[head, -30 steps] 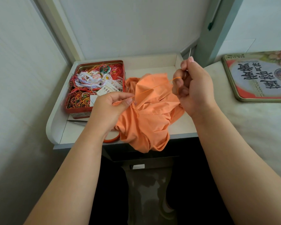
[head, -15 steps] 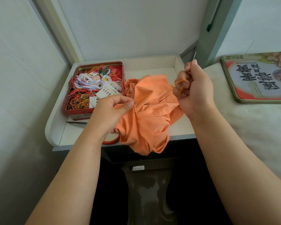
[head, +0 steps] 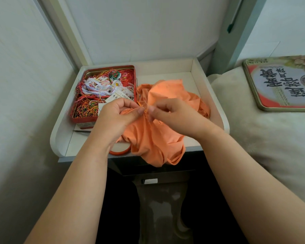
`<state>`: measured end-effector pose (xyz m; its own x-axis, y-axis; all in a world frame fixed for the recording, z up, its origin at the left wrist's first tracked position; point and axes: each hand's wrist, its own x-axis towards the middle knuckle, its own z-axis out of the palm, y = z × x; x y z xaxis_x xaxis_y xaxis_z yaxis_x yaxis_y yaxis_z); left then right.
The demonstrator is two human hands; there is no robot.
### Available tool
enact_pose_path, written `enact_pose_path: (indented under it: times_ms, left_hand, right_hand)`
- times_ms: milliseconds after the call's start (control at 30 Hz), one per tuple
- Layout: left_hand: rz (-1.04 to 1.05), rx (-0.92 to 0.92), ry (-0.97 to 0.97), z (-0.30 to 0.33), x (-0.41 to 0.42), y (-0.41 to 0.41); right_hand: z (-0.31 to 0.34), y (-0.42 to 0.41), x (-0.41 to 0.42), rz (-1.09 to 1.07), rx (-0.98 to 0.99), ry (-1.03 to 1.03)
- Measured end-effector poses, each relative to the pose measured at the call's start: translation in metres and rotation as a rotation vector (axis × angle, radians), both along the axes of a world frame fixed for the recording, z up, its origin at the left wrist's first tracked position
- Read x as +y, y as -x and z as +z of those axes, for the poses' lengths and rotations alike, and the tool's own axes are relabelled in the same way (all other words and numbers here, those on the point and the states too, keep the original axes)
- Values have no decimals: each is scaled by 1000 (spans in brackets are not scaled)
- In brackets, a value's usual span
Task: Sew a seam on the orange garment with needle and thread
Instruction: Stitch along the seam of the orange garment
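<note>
Orange garment point(head: 153, 138) bunched on tray point(head: 208, 88). Left hand point(head: 118, 117) pinches the fold; right hand point(head: 167, 113), fingertips pinched just right of it, needle not discernible, next stitch likely enters leftward

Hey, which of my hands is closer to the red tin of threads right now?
Left. Your left hand overlaps the red tin's near right corner, pinching the orange garment; your right hand pinches farther right, over the garment.
</note>
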<state>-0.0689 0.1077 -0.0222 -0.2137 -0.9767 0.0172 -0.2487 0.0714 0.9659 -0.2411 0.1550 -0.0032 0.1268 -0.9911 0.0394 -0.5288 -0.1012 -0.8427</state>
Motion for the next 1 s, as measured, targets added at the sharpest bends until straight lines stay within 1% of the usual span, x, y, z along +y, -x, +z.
enact_pose_path:
  times_ms: [100,167,200,300,367,433,733,1000]
  left_hand:
    - [-27,-2,19,1,0,-2]
    - [-49,-57,16,1,0,-4]
    - [-68,-106,-6,2,1,-5]
    - [-155,-249,-170,6,4,-9]
    - [-183,-246,-233,9,6,-12]
    - [-182,-187,-243,9,5,-14]
    - [-140,-104,-84,5,-1,-19]
    - [-132,-232,143,4,0,-15]
  right_hand:
    - [-4,-4,-2,50,36,20]
    - [-4,-3,-1,61,24,37]
    - [-4,-2,-1,64,19,52]
    - [-1,4,-1,68,-1,56]
    - [1,6,0,79,-1,51]
    - [2,8,1,96,17,38]
    - [-4,2,1,162,189,-33]
    - [0,3,2,162,276,-51]
